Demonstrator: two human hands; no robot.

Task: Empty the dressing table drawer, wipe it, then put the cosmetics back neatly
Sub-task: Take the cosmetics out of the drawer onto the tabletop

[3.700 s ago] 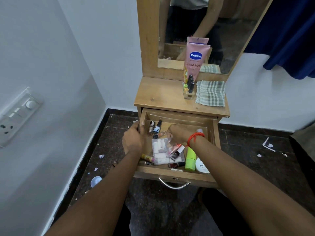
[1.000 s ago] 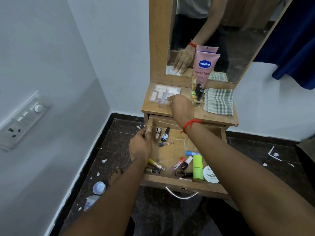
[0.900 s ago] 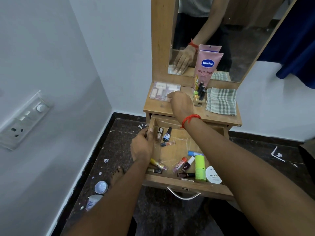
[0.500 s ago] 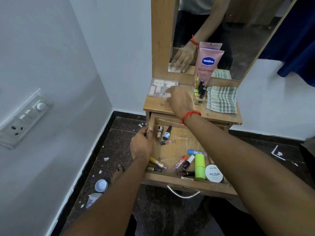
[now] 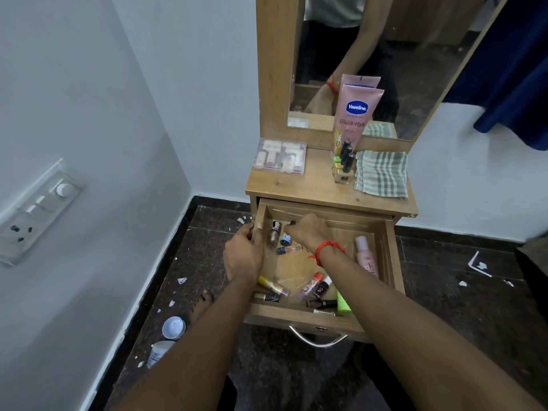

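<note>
The wooden drawer (image 5: 296,317) of the dressing table stands pulled out. My left hand (image 5: 243,256) grips its left wall. My right hand (image 5: 305,232) is inside at the back left, fingers closed around a small black-capped bottle with a blue label (image 5: 285,239). Beside it lie a brown glitter bottle (image 5: 274,234) and a small vial (image 5: 289,249). A pink bottle (image 5: 364,256) lies along the right side. Several lipsticks and polishes, among them a yellow tube (image 5: 271,286) and a green tube (image 5: 344,304), lie at the front. A clear cosmetics case (image 5: 280,160) rests on the tabletop's left.
On the tabletop stand a pink Vaseline tube (image 5: 354,114), a few nail polish bottles (image 5: 344,167) and a folded checked cloth (image 5: 381,173). A white cap (image 5: 174,327), a tube (image 5: 157,353) and scraps lie on the dark floor by my foot (image 5: 201,304). The wall is close on the left.
My right hand let go of the clear case on the tabletop and moved down into the drawer's back left, onto the black-capped bottle. My left hand stayed on the drawer wall.
</note>
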